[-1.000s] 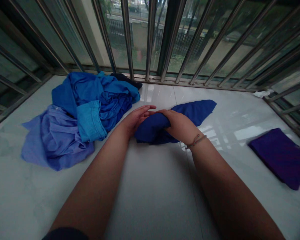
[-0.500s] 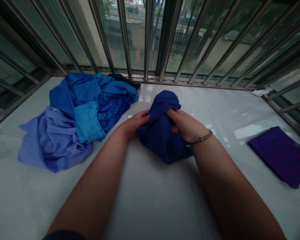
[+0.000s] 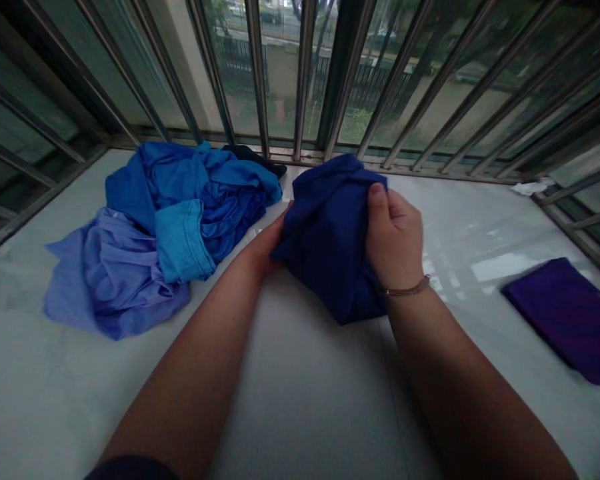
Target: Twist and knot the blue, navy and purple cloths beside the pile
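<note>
Navy blue garment [image 3: 327, 237] sits bunched between the person's two hands. The right hand [image 3: 394, 243] is closed on its upper edge, thumb [image 3: 377, 193] pressed over the cloth and fingers curled behind it, with a thin bracelet [image 3: 404, 289] at the wrist. The left hand [image 3: 266, 250] lies against the garment's other side; its fingers are hidden behind the cloth, so how far they are open cannot be told. Left of those fingers lies a heap of blue and lavender clothes [image 3: 165, 240], almost touching the left wrist. Well right of the right fingers lies a flat folded purple cloth [image 3: 563, 320]. Beyond the fingertips, steel window bars [image 3: 405, 80] rise from the far edge of the glossy white tile ledge [image 3: 305, 400].
</note>
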Available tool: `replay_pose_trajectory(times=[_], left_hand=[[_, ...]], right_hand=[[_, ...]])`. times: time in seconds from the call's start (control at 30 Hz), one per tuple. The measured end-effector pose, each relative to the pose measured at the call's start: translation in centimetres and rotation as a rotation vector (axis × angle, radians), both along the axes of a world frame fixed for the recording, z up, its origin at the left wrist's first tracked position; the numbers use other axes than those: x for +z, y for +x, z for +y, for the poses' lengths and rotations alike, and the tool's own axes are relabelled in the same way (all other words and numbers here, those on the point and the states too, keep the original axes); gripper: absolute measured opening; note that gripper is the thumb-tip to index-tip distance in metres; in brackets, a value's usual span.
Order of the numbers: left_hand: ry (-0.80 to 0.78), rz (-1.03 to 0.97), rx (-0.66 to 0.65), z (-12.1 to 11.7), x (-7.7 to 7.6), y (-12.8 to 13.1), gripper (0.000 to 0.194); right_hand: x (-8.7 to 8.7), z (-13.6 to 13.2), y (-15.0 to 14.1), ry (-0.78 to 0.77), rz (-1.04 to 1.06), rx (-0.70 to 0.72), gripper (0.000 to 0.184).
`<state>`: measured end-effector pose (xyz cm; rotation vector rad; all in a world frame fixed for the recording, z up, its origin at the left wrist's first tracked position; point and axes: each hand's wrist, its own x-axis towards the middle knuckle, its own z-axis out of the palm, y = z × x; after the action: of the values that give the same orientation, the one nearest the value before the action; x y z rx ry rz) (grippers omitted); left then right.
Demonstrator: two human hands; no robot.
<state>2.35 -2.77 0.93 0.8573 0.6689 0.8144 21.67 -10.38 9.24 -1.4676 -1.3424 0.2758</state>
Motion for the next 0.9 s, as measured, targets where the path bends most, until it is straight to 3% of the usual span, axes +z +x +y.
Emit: replay_pose_trajectory(times=[0.1,0.17,0.27,0.33,0.43,0.6,0.77,0.83,0.9], left_hand=[[-0.047,-0.105,-0.075,-0.3,1.0,-0.6,0.076],[-0.021,-0.122,-0.058,-0.4,0.8,-0.8,0.081],[0.009,-0.097,-0.002,-0.6,-0.3,-1.0,0.069],[0.007,-0.054,0.027,-0.7,-1.0,-0.9,0.062],[0.003,-0.034,0.039,-0.9,-1.1,-0.6,0.052],[-0.051,-0.008,-0.028,-1.0,0.4,-0.3,0.047],[-0.007,-0.104,0.057,-0.5,0.8,-0.6,0.053],[-0.006,-0.115,0.057,-0.5,0.7,-0.7,0.054],[-0.025,-0.104,0.013,-0.7,0.6,-0.8,0.055]], right_hand=[[0.7,-0.7,-0.5,0.171,0.094,-0.088,0.047],[1.0,-0.9,-1.1,0.181,0.065,0.007,0.042],[1.1,-0.9,-2.0,0.059,-0.02,0.252,0.044],[0.8,-0.7,-2.0,-0.086,-0.011,0.343,0.051],[-0.2,-0.1,-1.0,-0.19,0.128,0.309,0.056],[-0.7,1.1,0.8,-0.048,0.421,0.196,0.043],[0.5,1.9,2.2,0.022,0.74,0.152,0.033],[0.8,1.8,2.6,-0.063,0.669,0.15,0.037],[0.8,1.4,2.4,-0.182,0.408,0.202,0.041]])
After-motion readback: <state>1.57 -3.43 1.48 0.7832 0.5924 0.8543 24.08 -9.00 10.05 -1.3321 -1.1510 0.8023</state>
